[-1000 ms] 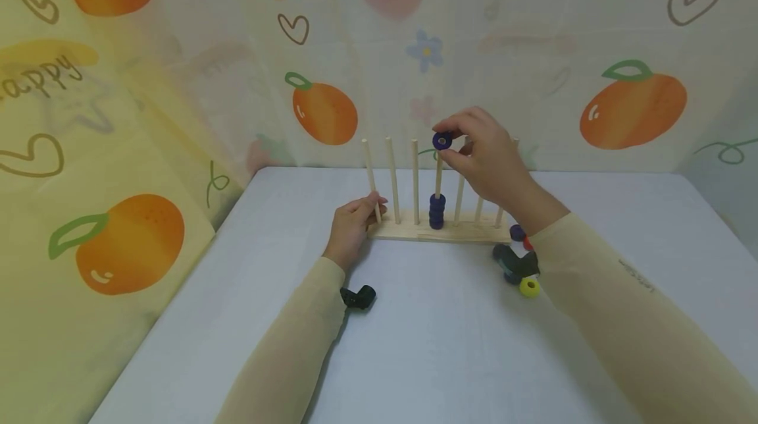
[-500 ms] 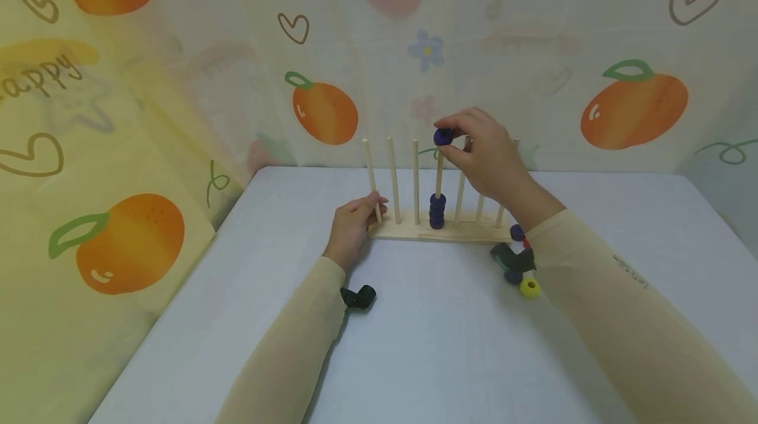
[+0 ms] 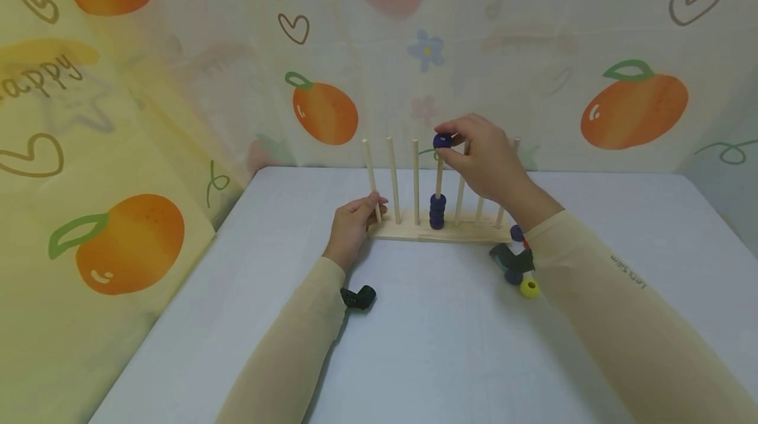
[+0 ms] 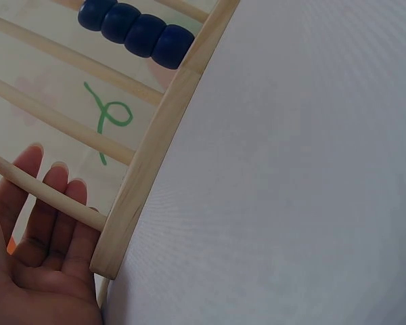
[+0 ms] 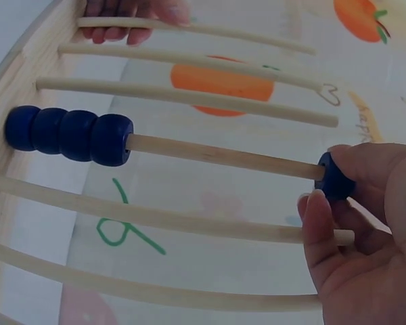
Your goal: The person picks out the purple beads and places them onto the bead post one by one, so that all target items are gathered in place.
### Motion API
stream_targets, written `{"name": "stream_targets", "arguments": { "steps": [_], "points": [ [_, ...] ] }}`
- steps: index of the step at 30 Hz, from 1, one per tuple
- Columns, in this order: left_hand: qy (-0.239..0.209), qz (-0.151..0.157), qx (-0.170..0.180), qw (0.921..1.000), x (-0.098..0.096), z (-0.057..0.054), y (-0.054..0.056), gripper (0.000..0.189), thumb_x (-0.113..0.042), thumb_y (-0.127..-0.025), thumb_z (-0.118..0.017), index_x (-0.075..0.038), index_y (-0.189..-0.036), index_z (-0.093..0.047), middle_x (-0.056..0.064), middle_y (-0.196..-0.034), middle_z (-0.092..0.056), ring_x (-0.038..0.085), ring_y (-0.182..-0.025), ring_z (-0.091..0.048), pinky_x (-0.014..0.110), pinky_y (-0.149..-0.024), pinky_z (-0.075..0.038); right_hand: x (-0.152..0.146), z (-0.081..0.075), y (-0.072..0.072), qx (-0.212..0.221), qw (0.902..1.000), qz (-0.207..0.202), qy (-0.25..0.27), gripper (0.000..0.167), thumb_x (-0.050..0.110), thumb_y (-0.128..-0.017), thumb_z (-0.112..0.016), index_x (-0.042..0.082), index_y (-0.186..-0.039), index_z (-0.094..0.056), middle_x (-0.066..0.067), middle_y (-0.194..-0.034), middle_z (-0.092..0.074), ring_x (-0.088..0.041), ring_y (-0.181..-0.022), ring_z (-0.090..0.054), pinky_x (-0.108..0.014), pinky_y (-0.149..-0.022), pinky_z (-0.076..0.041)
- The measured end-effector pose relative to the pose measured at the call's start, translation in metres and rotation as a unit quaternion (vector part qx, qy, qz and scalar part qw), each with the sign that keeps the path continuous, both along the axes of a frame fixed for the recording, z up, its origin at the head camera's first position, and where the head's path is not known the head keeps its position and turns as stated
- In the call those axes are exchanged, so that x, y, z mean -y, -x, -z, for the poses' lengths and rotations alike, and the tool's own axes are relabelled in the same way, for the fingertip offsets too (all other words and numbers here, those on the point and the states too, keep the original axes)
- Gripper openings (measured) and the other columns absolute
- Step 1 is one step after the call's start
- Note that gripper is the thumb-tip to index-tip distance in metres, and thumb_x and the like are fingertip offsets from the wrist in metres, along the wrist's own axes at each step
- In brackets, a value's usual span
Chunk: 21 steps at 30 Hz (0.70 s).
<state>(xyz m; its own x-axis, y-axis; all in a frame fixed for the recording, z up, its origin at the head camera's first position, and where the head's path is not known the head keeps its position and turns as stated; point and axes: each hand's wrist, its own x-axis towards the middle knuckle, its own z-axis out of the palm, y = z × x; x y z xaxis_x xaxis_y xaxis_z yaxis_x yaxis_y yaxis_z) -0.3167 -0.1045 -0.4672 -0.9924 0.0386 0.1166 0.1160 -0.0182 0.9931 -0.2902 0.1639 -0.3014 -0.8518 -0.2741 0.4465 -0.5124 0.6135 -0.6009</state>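
A wooden rack has a flat base (image 3: 456,234) and a row of upright pegs. On the middle peg sits a stack of several dark blue beads (image 3: 437,212), down at the base. My right hand (image 3: 488,159) pinches another blue bead (image 5: 336,179) between thumb and finger, right at the tip of that same peg (image 5: 223,158). At the rack's left end, my left hand (image 3: 351,226) holds the lower part of the leftmost peg (image 4: 54,196), its fingers behind it. The other pegs carry no beads.
By the rack's right end lie loose beads: a blue bead (image 3: 516,233), a second blue bead (image 3: 513,277) and a yellow bead (image 3: 530,288), with a bit of red partly hidden by the right sleeve (image 3: 568,246). Behind the white table (image 3: 414,351) hangs a printed curtain (image 3: 521,2).
The bead in my right hand has turned; its hole faced the head camera a second ago and is now turned away from it, over the peg tip. My left hand has stayed still.
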Motion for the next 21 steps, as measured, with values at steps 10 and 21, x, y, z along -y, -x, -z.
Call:
{"name": "stream_targets", "arguments": {
  "steps": [10, 21],
  "points": [
    [0.009, -0.001, -0.003, 1.0000, 0.0006, 0.0006, 0.0002, 0.049, -0.038, -0.111, -0.068, 0.009, -0.121, -0.077, 0.016, -0.107, -0.075, 0.026, -0.109, -0.071, 0.034, -0.098, -0.056, 0.0012, 0.0016, -0.0009, 0.011, 0.9998, 0.004, -0.017, 0.034, 0.010, -0.106, -0.073, 0.000, -0.139, -0.070, -0.014, -0.130, -0.067, -0.028, -0.091, -0.060, -0.041, -0.073, -0.047],
    [0.014, 0.001, -0.002, 0.9999, 0.0005, 0.0006, 0.0003, 0.045, -0.034, -0.113, -0.066, 0.009, -0.122, -0.077, 0.016, -0.109, -0.075, 0.026, -0.111, -0.071, 0.034, -0.098, -0.056, -0.0014, 0.0043, -0.0005, 0.001, 0.9999, -0.011, -0.005, 0.035, 0.013, -0.106, -0.074, 0.001, -0.138, -0.070, -0.013, -0.134, -0.067, -0.030, -0.118, -0.064, -0.046, -0.085, -0.053]
  ]
}}
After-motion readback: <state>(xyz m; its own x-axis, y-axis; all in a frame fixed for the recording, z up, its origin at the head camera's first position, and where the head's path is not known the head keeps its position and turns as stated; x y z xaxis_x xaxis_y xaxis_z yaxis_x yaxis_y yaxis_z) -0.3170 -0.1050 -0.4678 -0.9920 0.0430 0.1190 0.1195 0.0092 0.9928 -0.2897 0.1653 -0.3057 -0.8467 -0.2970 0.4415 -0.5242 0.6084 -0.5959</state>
